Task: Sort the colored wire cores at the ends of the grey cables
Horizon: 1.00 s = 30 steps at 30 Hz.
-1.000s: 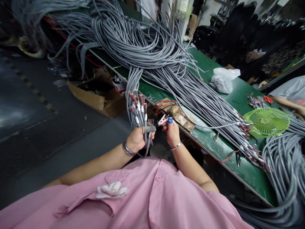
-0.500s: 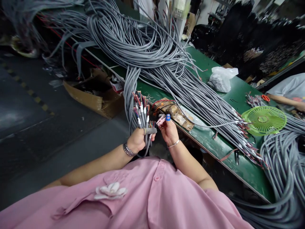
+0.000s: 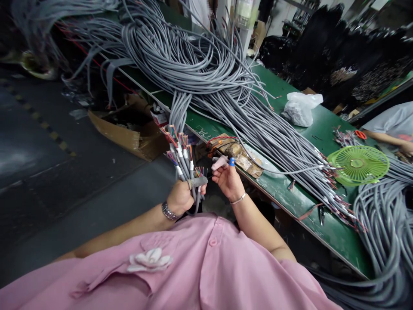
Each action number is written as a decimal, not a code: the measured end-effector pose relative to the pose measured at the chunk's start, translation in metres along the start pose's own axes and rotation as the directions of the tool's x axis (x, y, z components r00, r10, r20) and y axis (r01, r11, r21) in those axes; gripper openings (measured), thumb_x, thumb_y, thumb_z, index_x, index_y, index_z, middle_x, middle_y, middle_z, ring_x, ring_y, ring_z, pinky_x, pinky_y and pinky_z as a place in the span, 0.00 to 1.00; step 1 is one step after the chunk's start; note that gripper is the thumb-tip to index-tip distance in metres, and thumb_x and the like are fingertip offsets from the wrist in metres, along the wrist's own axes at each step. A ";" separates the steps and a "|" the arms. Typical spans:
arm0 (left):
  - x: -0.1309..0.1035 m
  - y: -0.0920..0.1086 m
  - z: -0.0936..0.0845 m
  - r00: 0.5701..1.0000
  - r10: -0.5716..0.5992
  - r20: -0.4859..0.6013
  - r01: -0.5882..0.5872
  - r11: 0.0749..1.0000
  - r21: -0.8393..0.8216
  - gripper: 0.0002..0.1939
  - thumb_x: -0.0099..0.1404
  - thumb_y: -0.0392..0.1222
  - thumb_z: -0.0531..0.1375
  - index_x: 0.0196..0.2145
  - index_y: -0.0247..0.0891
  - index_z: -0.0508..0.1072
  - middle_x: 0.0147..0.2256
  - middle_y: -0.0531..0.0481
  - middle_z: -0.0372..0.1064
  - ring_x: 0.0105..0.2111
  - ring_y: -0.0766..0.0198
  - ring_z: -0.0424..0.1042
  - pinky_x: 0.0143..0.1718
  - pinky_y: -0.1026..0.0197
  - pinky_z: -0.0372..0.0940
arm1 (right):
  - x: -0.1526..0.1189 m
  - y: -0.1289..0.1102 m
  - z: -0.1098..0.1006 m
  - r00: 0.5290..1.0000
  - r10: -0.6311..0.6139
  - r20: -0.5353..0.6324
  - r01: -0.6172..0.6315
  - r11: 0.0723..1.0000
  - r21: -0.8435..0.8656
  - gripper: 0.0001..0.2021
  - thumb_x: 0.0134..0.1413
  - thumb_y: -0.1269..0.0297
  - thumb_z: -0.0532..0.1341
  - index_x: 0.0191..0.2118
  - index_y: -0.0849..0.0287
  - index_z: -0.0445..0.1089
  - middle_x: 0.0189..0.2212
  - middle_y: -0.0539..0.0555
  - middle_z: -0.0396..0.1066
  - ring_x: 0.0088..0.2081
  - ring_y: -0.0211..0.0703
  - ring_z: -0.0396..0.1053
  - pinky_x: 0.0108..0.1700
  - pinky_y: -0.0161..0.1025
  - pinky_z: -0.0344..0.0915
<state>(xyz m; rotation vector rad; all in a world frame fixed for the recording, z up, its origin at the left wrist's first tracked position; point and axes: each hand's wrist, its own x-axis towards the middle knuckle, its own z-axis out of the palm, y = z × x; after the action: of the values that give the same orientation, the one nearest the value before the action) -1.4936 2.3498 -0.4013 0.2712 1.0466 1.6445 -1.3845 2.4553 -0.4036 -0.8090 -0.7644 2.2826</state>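
Note:
My left hand (image 3: 183, 194) is wrapped round a bundle of grey cables (image 3: 183, 162) whose ends fan out in coloured wires above the fist. Its thumb has a grey covering (image 3: 197, 181). Just to the right, my right hand (image 3: 228, 180) faces up with its fingers partly spread. A blue cover (image 3: 232, 161) sits on its thumb and a pinkish cover (image 3: 220, 162) on a finger. A thin dark strand seems to run between the hands; whether the right fingers hold it is too small to tell.
Many grey cables (image 3: 206, 77) lie along the green table (image 3: 342, 241). On it are a green fan (image 3: 358, 164), a white plastic bag (image 3: 300, 110) and orange-handled scissors (image 3: 360, 134). A cardboard box (image 3: 129, 137) stands on the floor. Another person's arm (image 3: 387, 138) reaches in at right.
My left hand and the cable bundle have shifted slightly left, and the wire ends lean further left. My right hand has moved a little right, its fingers looser and further from the bundle.

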 end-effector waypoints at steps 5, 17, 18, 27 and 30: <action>-0.002 0.000 0.004 0.996 0.062 -0.060 -0.063 0.998 -0.013 0.08 0.47 0.38 0.66 0.20 0.35 0.69 0.16 0.54 0.64 0.17 0.68 0.63 0.20 0.63 0.59 | -0.003 -0.002 0.002 0.992 -0.122 -0.004 0.121 0.988 -0.093 0.17 0.51 0.50 0.64 0.38 0.60 0.70 0.30 0.49 0.68 0.26 0.31 0.63 0.27 0.29 0.64; 0.006 0.004 0.020 0.990 0.045 -0.136 -0.055 0.996 -0.064 0.08 0.44 0.37 0.65 0.17 0.33 0.68 0.15 0.54 0.63 0.17 0.69 0.63 0.20 0.65 0.59 | 0.008 0.002 -0.004 0.994 -0.086 0.070 0.093 0.991 -0.098 0.23 0.54 0.41 0.58 0.36 0.59 0.71 0.29 0.50 0.67 0.24 0.31 0.57 0.28 0.31 0.63; 0.006 0.004 0.020 0.988 0.046 -0.146 -0.055 0.997 -0.061 0.08 0.43 0.37 0.65 0.17 0.33 0.68 0.15 0.54 0.64 0.17 0.69 0.63 0.20 0.65 0.59 | 0.009 0.001 -0.004 0.995 -0.067 0.072 0.072 0.994 -0.078 0.22 0.54 0.42 0.58 0.36 0.59 0.71 0.28 0.49 0.67 0.24 0.31 0.57 0.28 0.30 0.63; 0.006 -0.008 0.015 0.979 0.034 -0.199 -0.040 0.999 -0.028 0.10 0.42 0.36 0.67 0.18 0.33 0.68 0.16 0.54 0.65 0.16 0.69 0.64 0.19 0.65 0.59 | 0.016 0.008 0.002 0.984 -0.146 -0.102 0.150 0.988 0.033 0.16 0.53 0.49 0.62 0.33 0.59 0.71 0.29 0.50 0.70 0.27 0.32 0.64 0.31 0.30 0.63; 0.006 -0.008 0.014 0.982 0.030 -0.187 -0.035 0.999 -0.024 0.10 0.43 0.37 0.67 0.17 0.33 0.68 0.16 0.54 0.65 0.16 0.69 0.64 0.19 0.65 0.59 | 0.013 0.008 0.002 0.992 -0.106 -0.075 0.110 0.993 0.052 0.18 0.54 0.46 0.61 0.34 0.59 0.71 0.29 0.50 0.71 0.28 0.33 0.65 0.30 0.31 0.63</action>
<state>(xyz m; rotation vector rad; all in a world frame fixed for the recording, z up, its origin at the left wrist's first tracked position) -1.4815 2.3618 -0.4013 0.1181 1.1645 1.7368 -1.3966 2.4582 -0.4121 -0.8007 -0.6917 2.1574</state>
